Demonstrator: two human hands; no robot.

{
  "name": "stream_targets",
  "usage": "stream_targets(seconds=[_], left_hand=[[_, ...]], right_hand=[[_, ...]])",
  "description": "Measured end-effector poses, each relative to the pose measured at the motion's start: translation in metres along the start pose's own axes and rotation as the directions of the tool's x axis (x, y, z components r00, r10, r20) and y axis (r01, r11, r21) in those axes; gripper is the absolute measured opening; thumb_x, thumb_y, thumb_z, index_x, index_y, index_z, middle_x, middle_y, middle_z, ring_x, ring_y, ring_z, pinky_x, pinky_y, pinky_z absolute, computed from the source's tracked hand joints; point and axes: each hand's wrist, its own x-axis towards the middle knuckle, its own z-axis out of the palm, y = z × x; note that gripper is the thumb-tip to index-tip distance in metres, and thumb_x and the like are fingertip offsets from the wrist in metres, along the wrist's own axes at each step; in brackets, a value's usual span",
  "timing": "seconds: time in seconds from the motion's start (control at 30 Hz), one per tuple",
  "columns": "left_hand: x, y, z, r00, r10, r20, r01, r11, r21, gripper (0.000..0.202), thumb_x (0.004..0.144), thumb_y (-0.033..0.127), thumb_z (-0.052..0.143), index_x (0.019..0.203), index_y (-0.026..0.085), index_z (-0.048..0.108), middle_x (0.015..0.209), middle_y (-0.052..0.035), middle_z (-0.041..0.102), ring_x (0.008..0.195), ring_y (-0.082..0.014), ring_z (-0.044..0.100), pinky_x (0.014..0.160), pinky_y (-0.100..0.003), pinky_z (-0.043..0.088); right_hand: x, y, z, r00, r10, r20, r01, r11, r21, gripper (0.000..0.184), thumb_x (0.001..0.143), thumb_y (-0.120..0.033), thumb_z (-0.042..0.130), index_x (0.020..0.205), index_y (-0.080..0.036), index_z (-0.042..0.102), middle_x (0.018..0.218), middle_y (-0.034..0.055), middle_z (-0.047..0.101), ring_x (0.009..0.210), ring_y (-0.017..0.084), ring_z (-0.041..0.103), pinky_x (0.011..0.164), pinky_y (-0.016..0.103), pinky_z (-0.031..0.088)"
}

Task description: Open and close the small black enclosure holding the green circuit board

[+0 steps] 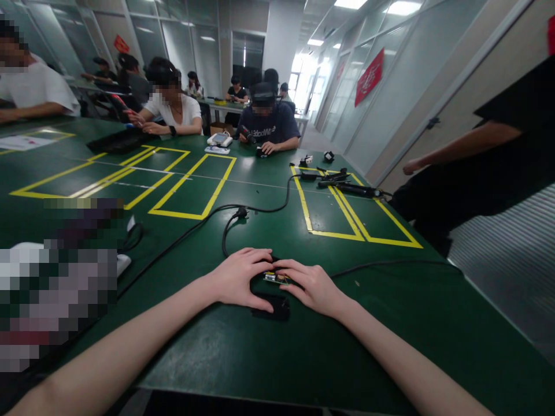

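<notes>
A small circuit board (276, 278) with a silvery part and thin coloured wires sits between my two hands, low over the green table. The fingers of my left hand (240, 281) curve around its far left side, and the thumb reaches to a flat black plastic casing piece (280, 308) on the near side. From the right, my right hand (313, 287) grips the board's right end between thumb and fingers. Something dark under the fingertips is mostly hidden. Behind my left hand runs a short black cord with a plug (241, 213).
Long black cables (191, 231) cross the green table (277, 370). Yellow tape rectangles (202, 216) mark its surface. Black tools (355, 189) lie at the far right. Across the table a person (271, 124) handles a small dark thing; another person (489, 144) stands at the right edge.
</notes>
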Motion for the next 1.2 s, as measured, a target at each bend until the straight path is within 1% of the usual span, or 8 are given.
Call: stream_targets(seconds=[0.23, 0.47, 0.57, 0.73, 0.83, 1.0, 1.1, 1.2], left_hand=[[0.001, -0.004, 0.002, 0.998, -0.061, -0.004, 0.062, 0.997, 0.043, 0.076, 0.083, 0.066, 0.076, 0.142, 0.021, 0.059, 0.146, -0.0159, 0.061, 0.145, -0.0356, 0.049, 0.12, -0.053, 0.039], [0.001, -0.006, 0.002, 0.997, -0.077, 0.011, 0.077, 0.996, 0.051, 0.068, 0.088, 0.061, 0.073, 0.14, 0.018, 0.061, 0.145, -0.0154, 0.063, 0.145, -0.0344, 0.049, 0.121, -0.053, 0.038], [0.001, -0.006, 0.002, 0.996, -0.091, -0.002, 0.091, 0.994, 0.057, 0.062, 0.092, 0.058, 0.07, 0.14, 0.02, 0.062, 0.146, -0.0135, 0.063, 0.145, -0.0333, 0.049, 0.121, -0.054, 0.037], [0.003, -0.008, 0.004, 0.988, -0.148, -0.048, 0.151, 0.987, 0.051, 0.045, 0.094, 0.05, 0.07, 0.13, 0.023, 0.07, 0.138, -0.0097, 0.07, 0.139, -0.0315, 0.056, 0.116, -0.053, 0.044], [0.003, -0.009, 0.006, 0.986, -0.144, -0.081, 0.147, 0.989, 0.028, 0.039, 0.094, 0.049, 0.071, 0.123, 0.023, 0.074, 0.132, -0.0082, 0.073, 0.135, -0.0297, 0.06, 0.114, -0.05, 0.047], [0.003, -0.012, 0.007, 0.989, -0.109, -0.097, 0.11, 0.994, 0.005, 0.04, 0.094, 0.047, 0.07, 0.126, 0.023, 0.072, 0.132, -0.0085, 0.073, 0.137, -0.0296, 0.058, 0.114, -0.05, 0.047], [0.003, -0.015, 0.0, 0.981, -0.071, -0.178, 0.068, 0.997, -0.023, 0.033, 0.095, 0.043, 0.068, 0.121, 0.021, 0.072, 0.123, -0.0095, 0.076, 0.129, -0.0287, 0.063, 0.109, -0.047, 0.051], [0.001, -0.021, -0.009, 0.973, -0.056, -0.224, 0.044, 0.997, -0.059, 0.021, 0.095, 0.037, 0.063, 0.103, 0.02, 0.073, 0.105, -0.0087, 0.076, 0.105, -0.0238, 0.07, 0.092, -0.037, 0.057]], right_hand=[[0.001, -0.002, -0.004, 1.0, 0.006, -0.022, -0.006, 0.999, 0.034, 0.044, 0.094, -0.028, 0.065, 0.136, -0.017, 0.061, 0.141, 0.0172, 0.064, 0.118, 0.028, 0.071, 0.089, 0.039, 0.064], [0.002, 0.001, -0.002, 0.998, 0.02, -0.056, -0.017, 0.998, 0.057, 0.02, 0.099, -0.023, 0.059, 0.116, -0.021, 0.071, 0.116, 0.0091, 0.074, 0.099, 0.02, 0.075, 0.08, 0.031, 0.063], [0.002, 0.005, 0.0, 0.996, 0.049, -0.078, -0.046, 0.998, 0.045, 0.023, 0.1, -0.025, 0.061, 0.121, -0.024, 0.07, 0.122, 0.0095, 0.072, 0.104, 0.021, 0.075, 0.085, 0.033, 0.063], [0.002, 0.005, -0.003, 0.992, 0.096, -0.087, -0.089, 0.992, 0.087, 0.034, 0.099, -0.017, 0.053, 0.13, -0.023, 0.066, 0.131, 0.0122, 0.068, 0.11, 0.022, 0.073, 0.09, 0.037, 0.063], [0.002, 0.004, -0.004, 0.991, 0.121, -0.064, -0.113, 0.987, 0.114, 0.038, 0.094, -0.021, 0.062, 0.131, -0.024, 0.066, 0.131, 0.0114, 0.068, 0.111, 0.024, 0.073, 0.093, 0.039, 0.062], [0.003, 0.005, -0.002, 0.989, 0.137, -0.057, -0.13, 0.986, 0.105, 0.034, 0.092, -0.026, 0.067, 0.126, -0.023, 0.069, 0.127, 0.0104, 0.071, 0.11, 0.024, 0.074, 0.093, 0.038, 0.062], [0.002, 0.005, 0.0, 0.989, 0.136, -0.06, -0.13, 0.988, 0.085, 0.035, 0.093, -0.026, 0.066, 0.127, -0.022, 0.068, 0.129, 0.0117, 0.071, 0.11, 0.025, 0.074, 0.092, 0.039, 0.062], [0.001, 0.005, -0.001, 0.989, 0.136, -0.053, -0.132, 0.989, 0.07, 0.04, 0.093, -0.026, 0.065, 0.132, -0.024, 0.065, 0.134, 0.0116, 0.068, 0.113, 0.025, 0.073, 0.093, 0.04, 0.062]])
